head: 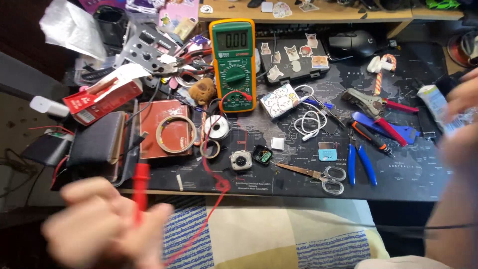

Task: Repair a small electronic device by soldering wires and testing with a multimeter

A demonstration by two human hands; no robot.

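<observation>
Upright red probe (140, 192), lead trailing

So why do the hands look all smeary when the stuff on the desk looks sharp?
In the head view, the left hand, holding a red probe, and the right hand are motion-blurred; the multimeter and scissors lie crisp, evenly lit, with little glare.

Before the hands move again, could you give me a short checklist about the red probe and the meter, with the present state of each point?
1. Red probe held in the left hand: ok, though the hand is blurred.
2. Red lead runs up to the multimeter: ok.
3. Multimeter display lit and showing a reading: ok.
4. Black probe located: cannot tell.
5. Right hand free: cannot tell, too blurred; it is beside a white tube.
6. Scissors apart from the lead: ok.
</observation>
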